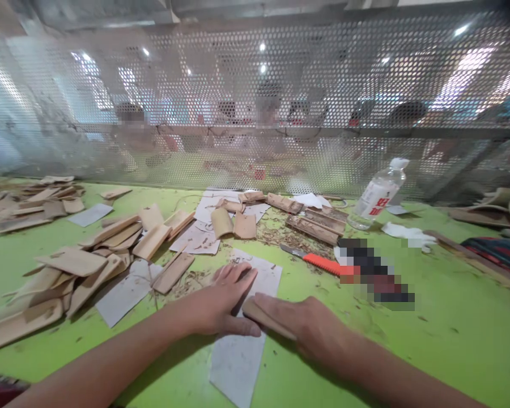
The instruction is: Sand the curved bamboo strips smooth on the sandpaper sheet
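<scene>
My left hand [223,303] lies flat on a pale paper sheet [238,362], fingers stretched out and thumb pointing toward the other hand. Gripped in my right hand [318,328] is a flat bamboo piece [266,318]; its front end rests over the sheet, close to my left thumb. Part of this piece is hidden beneath my right fingers. Beyond my left hand, a single bamboo piece [174,272] lies on the green table. A utility knife with an orange handle [323,263] lies beyond my right hand, its blade pointing left.
Bamboo pieces [74,260] are heaped at left, with another pile [38,201] farther back. Split bamboo [317,226] and shavings lie mid-table. A clear bottle [378,195] stands at back right. A perforated metal screen [255,153] borders the table; people sit behind it.
</scene>
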A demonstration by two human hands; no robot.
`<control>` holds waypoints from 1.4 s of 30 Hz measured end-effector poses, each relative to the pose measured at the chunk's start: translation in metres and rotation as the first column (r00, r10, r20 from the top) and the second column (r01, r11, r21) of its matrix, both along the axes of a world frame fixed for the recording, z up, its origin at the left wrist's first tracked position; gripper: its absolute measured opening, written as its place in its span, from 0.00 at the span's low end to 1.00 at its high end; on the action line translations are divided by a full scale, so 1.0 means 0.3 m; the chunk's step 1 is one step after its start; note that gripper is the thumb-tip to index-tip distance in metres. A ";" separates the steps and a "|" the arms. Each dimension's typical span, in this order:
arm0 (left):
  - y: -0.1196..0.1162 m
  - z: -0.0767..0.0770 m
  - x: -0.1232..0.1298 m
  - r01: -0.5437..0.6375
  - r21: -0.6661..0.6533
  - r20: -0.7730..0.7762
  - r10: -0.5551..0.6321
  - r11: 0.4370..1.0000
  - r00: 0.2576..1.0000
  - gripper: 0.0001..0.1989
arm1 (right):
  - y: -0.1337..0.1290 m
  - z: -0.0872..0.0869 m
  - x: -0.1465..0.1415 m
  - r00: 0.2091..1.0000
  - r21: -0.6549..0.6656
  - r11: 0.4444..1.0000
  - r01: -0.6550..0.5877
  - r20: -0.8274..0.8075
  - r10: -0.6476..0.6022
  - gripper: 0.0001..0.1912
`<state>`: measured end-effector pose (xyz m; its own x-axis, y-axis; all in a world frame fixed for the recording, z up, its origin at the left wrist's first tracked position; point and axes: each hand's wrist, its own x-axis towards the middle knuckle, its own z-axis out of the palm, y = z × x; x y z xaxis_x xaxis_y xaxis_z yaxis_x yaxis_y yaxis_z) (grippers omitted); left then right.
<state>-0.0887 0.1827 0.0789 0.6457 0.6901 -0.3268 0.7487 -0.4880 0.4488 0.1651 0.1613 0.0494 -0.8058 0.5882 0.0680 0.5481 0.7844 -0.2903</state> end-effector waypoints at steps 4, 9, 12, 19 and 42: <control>0.000 -0.008 -0.002 -0.030 0.010 0.022 0.030 0.999 0.999 0.57 | -0.004 0.008 0.000 0.993 0.035 0.993 0.109 -0.039 -0.107 0.34; -0.001 -0.005 -0.004 -0.011 0.006 0.019 0.010 1.000 1.000 0.56 | -0.013 0.019 -0.003 0.996 -0.009 0.998 0.065 -0.058 -0.065 0.37; -0.001 0.000 -0.003 -0.013 0.005 0.000 0.013 1.000 1.000 0.57 | -0.020 0.017 0.001 0.990 0.029 0.992 0.126 -0.059 -0.124 0.37; 0.000 -0.003 -0.012 0.003 0.008 0.021 -0.003 1.000 1.000 0.56 | -0.012 -0.001 0.012 0.988 -0.008 0.988 0.157 0.004 -0.157 0.33; -0.325 -0.010 0.163 -0.644 -0.246 0.756 0.559 0.724 0.340 0.18 | -0.117 0.085 -0.049 0.747 -0.809 0.523 -0.269 -0.518 -0.417 0.22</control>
<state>-0.0397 0.0853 0.0761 -0.0012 0.9927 0.1206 0.2610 -0.1161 0.9583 0.1505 0.1263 0.0750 -0.7186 0.6944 -0.0392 0.0217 -0.0340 -0.9992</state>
